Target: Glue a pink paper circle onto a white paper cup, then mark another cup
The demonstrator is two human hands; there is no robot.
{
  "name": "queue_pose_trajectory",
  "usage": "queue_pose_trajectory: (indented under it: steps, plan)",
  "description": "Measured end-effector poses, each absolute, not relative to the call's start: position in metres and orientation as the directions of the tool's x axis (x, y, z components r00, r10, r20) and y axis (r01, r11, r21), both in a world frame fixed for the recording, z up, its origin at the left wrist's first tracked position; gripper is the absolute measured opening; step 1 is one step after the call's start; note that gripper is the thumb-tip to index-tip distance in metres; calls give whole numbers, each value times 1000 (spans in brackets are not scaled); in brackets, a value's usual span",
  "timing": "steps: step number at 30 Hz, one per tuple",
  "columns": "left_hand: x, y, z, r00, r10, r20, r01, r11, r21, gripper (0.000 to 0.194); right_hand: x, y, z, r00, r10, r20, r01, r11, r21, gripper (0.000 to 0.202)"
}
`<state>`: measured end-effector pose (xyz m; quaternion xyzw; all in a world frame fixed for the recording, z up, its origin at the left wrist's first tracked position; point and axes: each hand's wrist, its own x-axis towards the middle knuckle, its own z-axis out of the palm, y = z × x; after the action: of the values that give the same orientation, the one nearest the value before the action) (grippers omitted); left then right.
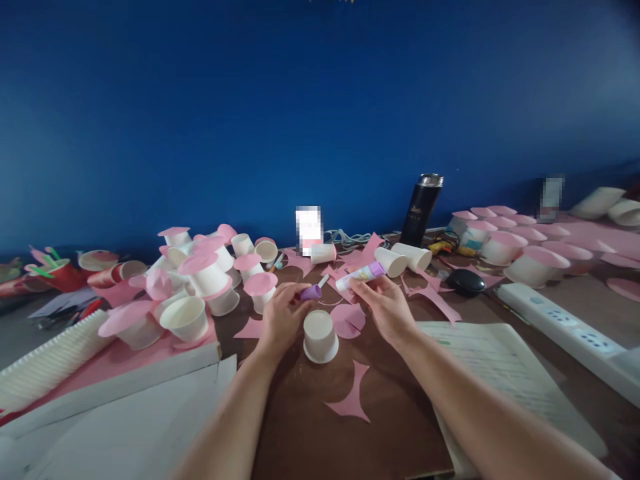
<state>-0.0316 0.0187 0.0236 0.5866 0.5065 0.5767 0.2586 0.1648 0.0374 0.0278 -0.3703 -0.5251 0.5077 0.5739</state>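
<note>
My left hand (284, 315) pinches a purple cap (311, 292) between its fingers. In my right hand (384, 305) is a glue stick (359, 275) with a white and purple barrel, its uncapped end pointing left toward the cap. Cap and stick are apart. Just below, between my hands, a white paper cup (321, 337) stands upside down on the brown table. Beside the cup lies a round pink paper piece (349, 321), flat and partly overlapped by a shadow. A pink paper offcut (351, 395) rests nearer to me.
At left, several paper cups with pink discs (203, 270) crowd together near a long cup stack (55, 357). Behind stands a black bottle (421, 210). On the right are a notebook (505, 373), a mouse (466, 282), a power strip (565, 327) and more disc-topped cups (505, 247).
</note>
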Motion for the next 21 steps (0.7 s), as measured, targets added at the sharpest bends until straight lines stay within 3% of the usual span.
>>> queue_pose_trajectory:
  steps: [6,13,21]
  plan:
    - [-26,6,33,-143,865,481,291,-428,856,27,159,24,36,-143,942,302,-189,274,-943,28]
    - [-23,4,39,-179,901,394,165,-368,915,27,156,15,38,-151,915,373,-61,368,-928,33]
    - [-29,7,33,-96,842,532,334,-476,814,29,158,12,42,-221,864,452,63,475,-878,32]
